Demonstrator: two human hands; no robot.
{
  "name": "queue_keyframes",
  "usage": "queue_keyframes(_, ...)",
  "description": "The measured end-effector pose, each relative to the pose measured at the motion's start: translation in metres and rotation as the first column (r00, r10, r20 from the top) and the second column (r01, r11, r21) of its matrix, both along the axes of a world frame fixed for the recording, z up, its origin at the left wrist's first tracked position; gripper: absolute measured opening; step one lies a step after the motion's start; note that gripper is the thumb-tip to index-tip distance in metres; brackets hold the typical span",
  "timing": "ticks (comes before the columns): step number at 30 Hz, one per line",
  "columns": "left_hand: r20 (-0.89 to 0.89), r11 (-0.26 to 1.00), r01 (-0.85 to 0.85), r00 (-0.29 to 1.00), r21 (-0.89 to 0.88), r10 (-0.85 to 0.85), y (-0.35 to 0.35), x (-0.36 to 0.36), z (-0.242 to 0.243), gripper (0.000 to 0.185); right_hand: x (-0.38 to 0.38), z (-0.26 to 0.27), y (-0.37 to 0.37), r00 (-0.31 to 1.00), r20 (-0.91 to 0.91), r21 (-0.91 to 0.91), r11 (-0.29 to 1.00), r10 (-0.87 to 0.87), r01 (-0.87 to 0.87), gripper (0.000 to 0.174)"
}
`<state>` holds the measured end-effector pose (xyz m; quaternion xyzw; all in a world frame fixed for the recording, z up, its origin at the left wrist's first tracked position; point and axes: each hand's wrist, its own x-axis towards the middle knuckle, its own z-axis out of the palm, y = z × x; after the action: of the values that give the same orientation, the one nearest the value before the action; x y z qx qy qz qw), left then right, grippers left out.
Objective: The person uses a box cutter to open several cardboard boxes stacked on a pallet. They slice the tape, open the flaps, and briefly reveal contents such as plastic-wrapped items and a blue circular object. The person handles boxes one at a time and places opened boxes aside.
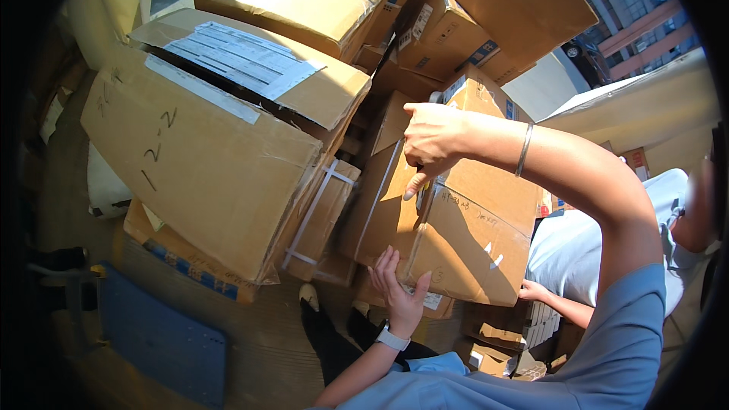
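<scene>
A taped cardboard box [472,239] with handwriting on it lies before me, a white strap across its left part. My right hand [435,136], with a metal bangle on the wrist, is above the box's tape seam. It is closed around a small dark and yellow hand tool [422,196], probably a box cutter, mostly hidden by my fingers. My left hand [398,290], below a pale wristwatch, rests with fingers apart against the box's near edge. At the box's near right corner is another person's hand [534,290], touching or very close to it.
Large worn cartons [228,154] are stacked at left, and more cartons [444,34] stand behind. A strapped box [324,213] fills the gap between. A blue platform cart [159,336] is at lower left. Another person [575,245] is at right, above small opened boxes [495,353].
</scene>
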<state>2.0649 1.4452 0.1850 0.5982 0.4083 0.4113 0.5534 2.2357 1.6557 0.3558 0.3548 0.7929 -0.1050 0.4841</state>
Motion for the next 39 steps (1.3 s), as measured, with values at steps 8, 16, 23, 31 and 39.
queue_keyframes(8, -0.014, 1.000, -0.001, 1.000, -0.003, 0.001, 0.003, 0.001, 0.000, 0.067, -0.004, -0.015, -0.002, 0.952, -0.197, 0.012, 0.972, 0.234, -0.236, 0.068)
queue_keyframes(16, -0.013, 1.000, 0.004, 1.000, -0.014, -0.004, 0.003, 0.001, 0.001, 0.067, 0.004, -0.025, -0.023, 0.920, -0.366, 0.056, 0.990, 0.138, -0.127, 0.064)
queue_keyframes(23, -0.009, 0.999, 0.038, 0.999, -0.031, -0.038, 0.005, -0.002, 0.004, 0.068, 0.059, -0.021, 0.008, 0.932, -0.284, 0.131, 0.972, 0.226, -0.195, 0.065)
queue_keyframes(31, -0.051, 0.998, 0.059, 0.997, 0.004, -0.059, 0.010, -0.007, 0.006, 0.063, 0.137, 0.026, 0.042, 0.888, 0.457, 0.363, 0.901, 0.051, -0.238, 0.060)
queue_keyframes(39, -0.072, 0.994, 0.108, 0.991, -0.022, -0.109, 0.019, -0.011, 0.013, 0.060, 0.077, -0.002, -0.116, 0.670, -0.491, 0.289, 0.622, -0.557, 0.728, 0.024)
